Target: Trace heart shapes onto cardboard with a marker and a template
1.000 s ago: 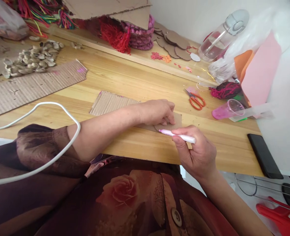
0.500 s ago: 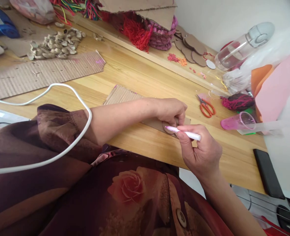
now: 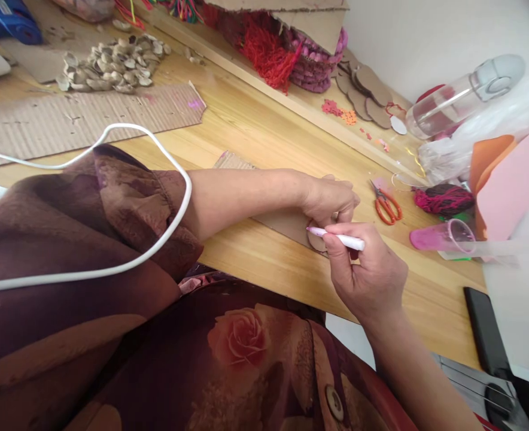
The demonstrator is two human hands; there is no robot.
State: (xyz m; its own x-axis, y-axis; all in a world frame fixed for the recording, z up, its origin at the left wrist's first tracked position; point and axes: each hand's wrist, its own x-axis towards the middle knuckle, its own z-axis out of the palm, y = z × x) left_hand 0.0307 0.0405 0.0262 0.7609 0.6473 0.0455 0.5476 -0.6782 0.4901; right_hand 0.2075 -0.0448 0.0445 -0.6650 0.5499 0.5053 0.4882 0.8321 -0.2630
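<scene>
My right hand pinches a white marker pen between thumb and fingers. Its pink tip points left and meets the edge of a small rounded cardboard disc. My left hand reaches across with bent fingers, holding that disc down; the fingertips are partly hidden. Under the disc lies a strip of corrugated cardboard, partly covered by my left forearm.
Orange-handled scissors and a pink-tinted cup lie to the right, beyond them a black phone. A white cable loops over my left sleeve. Shells and a long cardboard piece occupy the left.
The view has shifted slightly. The marker's tip has moved a little along the disc's edge, and my left hand has moved slightly right, uncovering more of the disc's left side.
</scene>
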